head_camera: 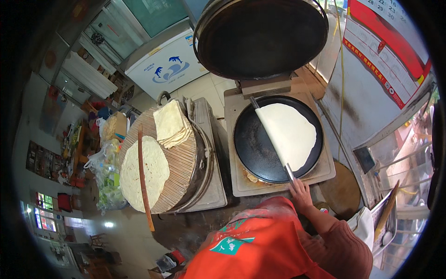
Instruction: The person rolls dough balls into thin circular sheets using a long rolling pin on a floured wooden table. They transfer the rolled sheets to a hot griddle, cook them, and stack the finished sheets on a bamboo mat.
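My right hand [301,196] grips the near end of a metal rolling rod [289,172] at the front rim of a round black griddle pan [253,146]. A thin, pale sheet of raw dough [291,134] is wrapped around the rod along one edge. Its rest spreads over the right half of the pan. The rod slants across the pan, its far end near the back left rim. Above stands the raised black lid [261,38] of the griddle. My left hand is out of view.
Left of the griddle, a round ridged board [177,174] bears a cooked flatbread [153,178], a long wooden stick [142,174] lying across it, and a stack of folded flatbreads [172,123]. Farther back is a chest freezer [170,64]. A metal tray [388,223] lies at right.
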A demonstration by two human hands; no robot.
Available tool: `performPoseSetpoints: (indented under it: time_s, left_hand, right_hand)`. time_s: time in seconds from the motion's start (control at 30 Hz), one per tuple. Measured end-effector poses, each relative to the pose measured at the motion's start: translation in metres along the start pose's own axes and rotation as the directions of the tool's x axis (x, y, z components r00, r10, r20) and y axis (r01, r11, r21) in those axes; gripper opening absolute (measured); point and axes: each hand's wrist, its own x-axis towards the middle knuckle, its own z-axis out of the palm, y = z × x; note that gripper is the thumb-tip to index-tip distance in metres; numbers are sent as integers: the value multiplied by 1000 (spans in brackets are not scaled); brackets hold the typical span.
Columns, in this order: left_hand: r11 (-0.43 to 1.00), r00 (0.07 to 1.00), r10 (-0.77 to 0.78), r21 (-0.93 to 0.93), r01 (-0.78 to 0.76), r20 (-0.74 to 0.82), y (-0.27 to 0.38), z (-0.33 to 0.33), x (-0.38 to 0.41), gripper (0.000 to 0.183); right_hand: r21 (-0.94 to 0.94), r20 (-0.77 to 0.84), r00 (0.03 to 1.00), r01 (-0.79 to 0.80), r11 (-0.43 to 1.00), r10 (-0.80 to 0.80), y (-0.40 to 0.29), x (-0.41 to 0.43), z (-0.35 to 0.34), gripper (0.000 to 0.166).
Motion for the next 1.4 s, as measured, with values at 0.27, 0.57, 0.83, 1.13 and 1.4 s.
performPoseSetpoints:
  time_s: [0.27,0.57,0.83,1.13,1.4]
  left_hand:
    - [996,1000,-14,84,13,7,-47,-42,-44,36]
    - [359,901,395,-873,-331,-180,321,-102,-88,43]
    - [-95,509,381,-580,-809,-772,328,-141,-177,12]
    - [-194,548,72,-550,-812,-834,279,-89,-193,25]
    - [-265,470,-156,-421,-867,-869,215,-83,-233,25]
  right_hand:
    - [693,368,807,-569,443,462,-81,36,28,46]
    - [604,363,912,-75,794,-191,-107,76,-163,45]
    - [106,-742,592,569,816,-316,-22,294,-415,48]
    - [-35,-825,565,-78,996,15,179,544,-569,35]
    - [-90,-901,417,95,991,-122,106,457,-496,52]
